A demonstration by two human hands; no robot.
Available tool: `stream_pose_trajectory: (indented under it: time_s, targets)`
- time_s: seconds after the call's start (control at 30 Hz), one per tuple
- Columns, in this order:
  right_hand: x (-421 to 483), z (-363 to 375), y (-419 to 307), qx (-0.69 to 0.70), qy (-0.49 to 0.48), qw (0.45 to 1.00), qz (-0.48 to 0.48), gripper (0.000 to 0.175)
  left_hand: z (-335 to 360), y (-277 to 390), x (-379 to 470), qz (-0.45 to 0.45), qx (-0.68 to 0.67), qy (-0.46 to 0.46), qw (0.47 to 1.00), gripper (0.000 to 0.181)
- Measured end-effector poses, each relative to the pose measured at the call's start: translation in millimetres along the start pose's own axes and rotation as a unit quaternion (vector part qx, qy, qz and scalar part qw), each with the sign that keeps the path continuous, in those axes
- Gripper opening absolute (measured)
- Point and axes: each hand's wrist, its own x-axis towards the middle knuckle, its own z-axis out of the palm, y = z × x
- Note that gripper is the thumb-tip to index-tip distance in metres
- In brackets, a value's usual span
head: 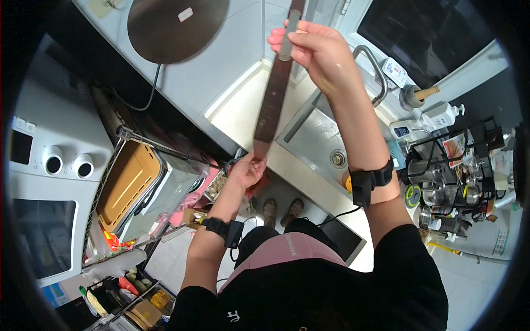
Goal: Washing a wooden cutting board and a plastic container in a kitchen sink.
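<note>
A long, flat, dark brown strap-like strip (pixel 272 99) stretches between my two hands above the counter corner. My right hand (pixel 310 45), raised near the top, grips a narrow grey metal piece (pixel 290 36) lying along the strip, thumb on its face. At the strip's lower end, my left hand (pixel 249 169) holds the tip by the fingers. What exactly the strip is cannot be told. Black devices are strapped to both forearms.
A steel sink (pixel 319 136) with a curved faucet (pixel 383 78) lies to the right. A round dark board (pixel 176 29) hangs at upper left. Left stand an oven (pixel 45 223) and a rack with an orange-brown tray (pixel 130 188). Crowded black wire shelving (pixel 434 153) is at right.
</note>
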Motion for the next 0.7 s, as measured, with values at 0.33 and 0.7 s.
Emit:
stream_pose_trajectory:
  time_s: [0.33,0.7]
  targets:
    - [97,22,34,0.025,-0.022,0.999,0.013,0.007,20,90,0,0.010,-0.159,-0.020,0.987,0.045]
    - [156,57,68,0.123,0.019,0.992,-0.001,0.007,38,142,11,0.046,-0.276,-0.006,0.960,0.038]
